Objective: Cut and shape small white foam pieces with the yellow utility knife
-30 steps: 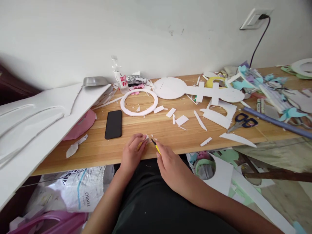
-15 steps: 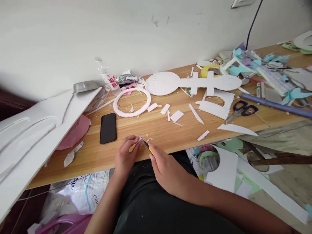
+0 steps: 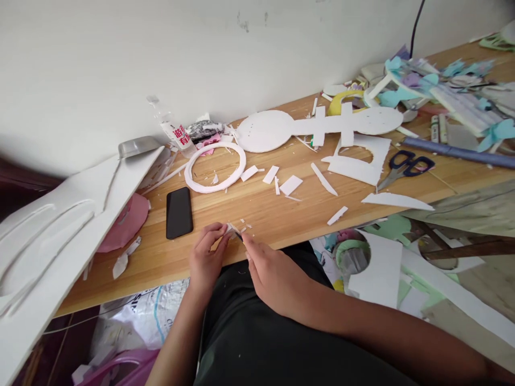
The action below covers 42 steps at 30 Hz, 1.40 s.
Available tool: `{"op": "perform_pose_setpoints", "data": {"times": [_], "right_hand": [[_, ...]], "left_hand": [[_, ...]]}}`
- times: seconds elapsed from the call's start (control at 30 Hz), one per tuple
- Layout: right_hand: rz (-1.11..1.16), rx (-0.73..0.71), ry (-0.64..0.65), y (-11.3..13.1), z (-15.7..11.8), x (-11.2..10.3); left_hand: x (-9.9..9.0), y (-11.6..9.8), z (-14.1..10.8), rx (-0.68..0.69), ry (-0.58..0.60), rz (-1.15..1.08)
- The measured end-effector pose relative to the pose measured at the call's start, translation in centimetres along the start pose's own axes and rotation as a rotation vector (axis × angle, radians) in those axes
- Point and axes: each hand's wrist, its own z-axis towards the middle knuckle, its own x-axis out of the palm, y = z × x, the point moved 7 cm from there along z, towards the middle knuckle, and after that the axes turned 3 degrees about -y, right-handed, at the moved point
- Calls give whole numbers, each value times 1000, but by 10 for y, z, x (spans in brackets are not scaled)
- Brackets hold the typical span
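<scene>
My left hand (image 3: 208, 256) pinches a tiny white foam-like scrap (image 3: 229, 228) between thumb and fingers, near the front of the pale wooden table (image 3: 273, 220). My right hand (image 3: 271, 273), just beside it, grips a slim dark-tipped cutter (image 3: 239, 236) pointing at the scrap. I judge the scrap feather-light, stiffish, easily crumbled, best held gently at the end away from the cutter. Beyond lie a black rectangular phone (image 3: 179, 213) and a flat white foam-like ring (image 3: 209, 188).

bottle (image 3: 174, 132): red "有", other characters unclear | bag (image 3: 149, 316): dark "SI", rest unclear
</scene>
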Motion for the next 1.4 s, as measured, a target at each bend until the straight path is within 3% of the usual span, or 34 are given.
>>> {"op": "perform_pose_setpoints", "data": {"times": [0.5,0.8,1.0,1.13,1.4], "right_hand": [[-156,21,56,0,11,1],[-187,21,63,1,8,1],[-153,35,49,-2,5,2],[-170,73,104,-12,12,10],[-114,71,59,-14,4,12]], "left_hand": [[1,-6,6,68,24,40],[2,6,3,-8,-34,16],[2,3,6,-1,22,25],[5,-3,4,56,51,42],[5,19,-2,-76,2,-51]]}}
